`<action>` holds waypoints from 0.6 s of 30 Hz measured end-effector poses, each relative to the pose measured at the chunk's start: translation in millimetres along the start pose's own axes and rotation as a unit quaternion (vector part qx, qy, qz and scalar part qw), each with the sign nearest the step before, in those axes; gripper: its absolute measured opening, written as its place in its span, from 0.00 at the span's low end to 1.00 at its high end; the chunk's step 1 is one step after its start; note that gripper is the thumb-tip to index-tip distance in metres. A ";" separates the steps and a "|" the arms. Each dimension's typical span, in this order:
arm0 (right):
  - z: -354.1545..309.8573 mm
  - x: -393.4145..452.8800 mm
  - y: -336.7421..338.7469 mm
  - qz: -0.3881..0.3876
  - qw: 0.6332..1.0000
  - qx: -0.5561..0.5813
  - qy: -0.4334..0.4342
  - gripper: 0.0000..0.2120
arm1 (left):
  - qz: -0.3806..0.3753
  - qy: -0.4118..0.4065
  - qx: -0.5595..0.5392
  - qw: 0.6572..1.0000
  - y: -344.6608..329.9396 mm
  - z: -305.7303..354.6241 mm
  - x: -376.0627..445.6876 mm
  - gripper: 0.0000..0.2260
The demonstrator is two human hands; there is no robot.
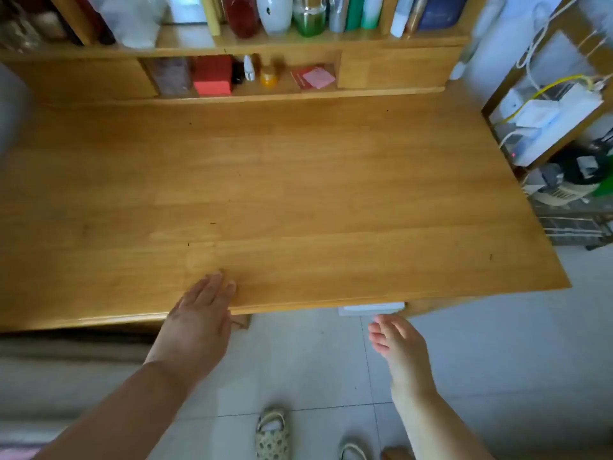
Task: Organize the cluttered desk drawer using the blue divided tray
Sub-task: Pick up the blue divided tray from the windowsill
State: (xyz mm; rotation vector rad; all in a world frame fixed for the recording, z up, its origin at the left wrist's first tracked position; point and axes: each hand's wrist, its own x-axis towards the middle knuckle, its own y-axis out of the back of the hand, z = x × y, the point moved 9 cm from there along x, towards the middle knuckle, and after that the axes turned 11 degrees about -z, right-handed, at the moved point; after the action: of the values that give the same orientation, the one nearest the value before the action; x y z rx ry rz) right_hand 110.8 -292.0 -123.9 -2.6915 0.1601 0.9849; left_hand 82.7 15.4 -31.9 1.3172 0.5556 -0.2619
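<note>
Under the front edge of the surface, a pale handle shows, which I take to be the drawer's; the drawer itself looks closed, so the job seems to be at its very start. The right hand hangs just below that handle, fingers loosely bent and grasping nothing. The left hand lies flat on the surface edge, fingers straight. The next move likely calls for hooking the handle and pulling outward while the left hand steadies. No blue tray is in view, and the drawer's contents are hidden. Shelf items at the back are blurred.
</note>
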 end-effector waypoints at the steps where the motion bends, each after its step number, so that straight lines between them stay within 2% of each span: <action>1: 22.4 12.4 -1.6 -0.002 0.995 0.073 -0.066 0.12 | 0.018 -0.002 -0.007 1.000 0.3 -0.2 1.2 0.21; 3: 42.4 29.3 -20.8 -0.073 0.969 0.185 -0.146 0.23 | 0.049 -0.005 -0.021 0.999 2.9 0.3 0.8 0.21; 7: 49.7 53.3 -52.9 -0.117 0.933 0.299 -0.162 0.37 | 0.060 -0.011 -0.014 0.998 -1.3 2.9 -1.4 0.27; 10: 57.4 55.5 -65.0 -0.127 0.924 0.316 -0.172 0.41 | 0.075 -0.011 -0.019 0.997 0.4 3.3 -3.0 0.27; 14: 72.7 45.7 -54.6 -0.111 0.932 0.304 -0.161 0.43 | 0.089 -0.016 -0.021 0.996 -2.7 3.4 -3.7 0.24; 18: 95.7 21.4 -33.8 -0.100 0.934 0.299 -0.167 0.44 | 0.070 -0.011 -0.019 0.997 -8.2 0.6 -4.0 0.29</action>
State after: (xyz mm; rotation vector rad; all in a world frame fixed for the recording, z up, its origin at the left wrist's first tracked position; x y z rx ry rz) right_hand 74.7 -232.3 -200.6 -1.9221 0.0930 1.0956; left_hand 75.5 12.3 -36.6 1.3093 0.4452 -0.1492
